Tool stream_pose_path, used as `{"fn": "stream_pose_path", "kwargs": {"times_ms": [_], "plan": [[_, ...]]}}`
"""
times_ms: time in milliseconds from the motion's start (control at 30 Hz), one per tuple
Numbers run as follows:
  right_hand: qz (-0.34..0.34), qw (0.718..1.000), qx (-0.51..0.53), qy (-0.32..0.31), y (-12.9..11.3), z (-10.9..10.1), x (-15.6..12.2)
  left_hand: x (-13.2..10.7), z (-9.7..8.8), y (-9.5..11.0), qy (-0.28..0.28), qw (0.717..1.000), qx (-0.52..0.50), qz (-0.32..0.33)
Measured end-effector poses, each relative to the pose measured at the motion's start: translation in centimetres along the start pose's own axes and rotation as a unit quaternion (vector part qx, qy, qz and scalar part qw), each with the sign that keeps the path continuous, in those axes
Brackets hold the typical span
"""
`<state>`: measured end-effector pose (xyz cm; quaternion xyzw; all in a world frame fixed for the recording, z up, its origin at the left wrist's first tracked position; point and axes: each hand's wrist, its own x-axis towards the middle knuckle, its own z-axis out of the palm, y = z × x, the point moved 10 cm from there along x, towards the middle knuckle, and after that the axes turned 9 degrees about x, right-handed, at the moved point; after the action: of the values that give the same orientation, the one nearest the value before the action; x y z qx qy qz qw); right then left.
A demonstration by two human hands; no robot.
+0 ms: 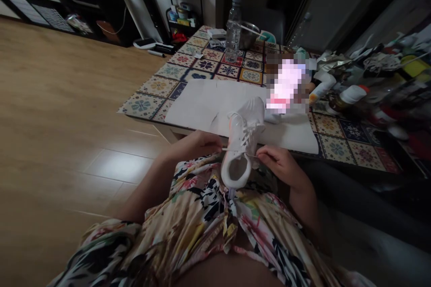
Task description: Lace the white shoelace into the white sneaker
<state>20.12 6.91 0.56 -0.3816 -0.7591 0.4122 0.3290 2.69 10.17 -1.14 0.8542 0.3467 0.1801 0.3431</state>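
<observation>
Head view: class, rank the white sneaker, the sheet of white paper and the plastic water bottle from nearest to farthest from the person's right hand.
1. The white sneaker: just left of the right hand, whose fingers pinch its lace.
2. The sheet of white paper: ahead of the hand, on the patterned table.
3. The plastic water bottle: upright, towards the table's far end.

One left hand [198,145], one right hand [281,166], one white sneaker [240,148], one white lace [229,150], and one plastic bottle [233,31].
</observation>
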Motion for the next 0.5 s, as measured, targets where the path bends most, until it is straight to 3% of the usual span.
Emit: {"fn": "stream_pose_path", "kwargs": {"times_ms": [167, 300, 400, 500], "plan": [[-0.004, 0.996, 0.034, -0.08, -0.1, 0.6, -0.5, -0.4, -1.1, 2.0, 0.015, 0.995, -0.021, 0.1], [-0.022, 0.993, 0.098, -0.067, -0.2, 0.8, -0.4, -0.7, -1.9, 3.1, 0.05, 0.978, -0.147, 0.14], [-0.07, 0.985, 0.16, -0.018, -1.0, 0.5, 0.0, -0.6, -1.8, 2.8, 0.113, 0.935, -0.319, 0.106], [-0.109, 0.968, 0.224, 0.037, -1.7, 0.4, 0.2, -0.2, -0.1, 2.6, 0.149, 0.885, -0.437, 0.067]]}}
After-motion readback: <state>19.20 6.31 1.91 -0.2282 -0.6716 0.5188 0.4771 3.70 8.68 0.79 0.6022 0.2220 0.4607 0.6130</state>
